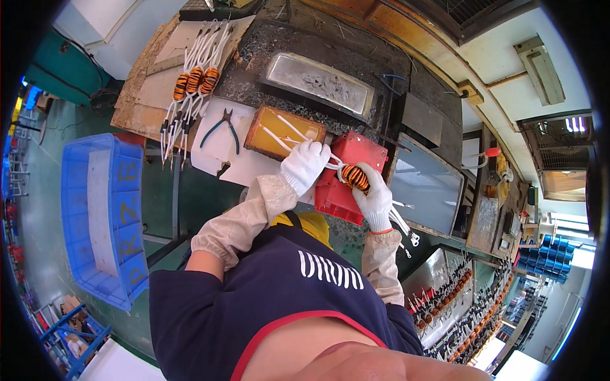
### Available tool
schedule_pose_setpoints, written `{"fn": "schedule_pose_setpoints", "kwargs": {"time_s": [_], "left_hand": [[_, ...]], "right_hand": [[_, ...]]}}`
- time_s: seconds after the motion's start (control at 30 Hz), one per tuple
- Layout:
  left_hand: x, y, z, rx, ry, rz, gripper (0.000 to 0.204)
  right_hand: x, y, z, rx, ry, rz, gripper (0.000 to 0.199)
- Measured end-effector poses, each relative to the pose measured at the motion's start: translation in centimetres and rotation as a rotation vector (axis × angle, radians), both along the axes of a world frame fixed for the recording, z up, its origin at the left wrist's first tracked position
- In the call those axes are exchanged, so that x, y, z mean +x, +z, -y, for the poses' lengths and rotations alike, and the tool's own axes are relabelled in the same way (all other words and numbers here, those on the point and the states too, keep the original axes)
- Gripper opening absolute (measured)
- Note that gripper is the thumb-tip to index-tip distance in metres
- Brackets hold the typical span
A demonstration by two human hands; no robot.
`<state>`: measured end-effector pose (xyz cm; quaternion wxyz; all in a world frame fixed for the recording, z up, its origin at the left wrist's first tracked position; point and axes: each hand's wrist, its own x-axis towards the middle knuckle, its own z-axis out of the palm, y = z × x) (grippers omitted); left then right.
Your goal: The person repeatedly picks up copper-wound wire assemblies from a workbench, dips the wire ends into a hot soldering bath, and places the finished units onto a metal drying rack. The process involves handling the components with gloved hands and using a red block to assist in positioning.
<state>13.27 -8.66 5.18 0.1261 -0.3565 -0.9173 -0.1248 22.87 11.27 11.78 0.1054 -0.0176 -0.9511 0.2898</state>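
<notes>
My right hand, in a white glove, is closed around an orange-and-black wound ring coil above the red plastic bin. White-sleeved wire leads run from the coil both ways. Pinched in my gloved left hand are the leads on the left side. Their free ends reach over a shallow tray of amber-coloured material; whether they touch its surface I cannot tell. More leads with bare metal ends hang below my right hand.
Behind the tray is a rectangular metal pot with a silvery surface. Green-handled pliers lie left of the tray, near several finished-looking coils on a board. A blue crate stands at far left, a grey-topped box at right.
</notes>
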Motion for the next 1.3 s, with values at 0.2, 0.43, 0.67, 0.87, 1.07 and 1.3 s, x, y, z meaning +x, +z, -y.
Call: {"fn": "schedule_pose_setpoints", "kwargs": {"time_s": [0.2, 0.43, 0.67, 0.87, 1.07, 1.3], "left_hand": [[0.3, 0.5, -0.3, 0.101, 0.003, -0.046, 0.035], [1.0, -0.4, -0.3, 0.152, 0.015, 0.039, 0.049], [1.1, -0.7, 0.4, 0.087, 0.036, 0.012, 0.052], [1.2, -1.4, 0.5, 0.069, 0.052, -0.016, 0.053], [0.9, -1.5, 0.4, 0.059, 0.029, -0.107, 0.052], [1.1, -0.4, 0.2, -0.032, 0.058, -0.133, 0.05]], "right_hand": [[0.5, -0.1, -0.3, 0.018, -0.003, -0.01, 0.056], [0.8, 0.0, -0.3, 0.039, -0.004, -0.012, 0.056], [0.7, -0.1, -0.4, 0.03, -0.008, -0.005, 0.056], [0.6, -0.3, -0.5, 0.021, -0.006, -0.015, 0.055], [0.5, -0.3, -0.5, 0.015, -0.014, -0.022, 0.055], [0.6, -0.2, -0.3, 0.022, -0.034, -0.007, 0.056]]}}
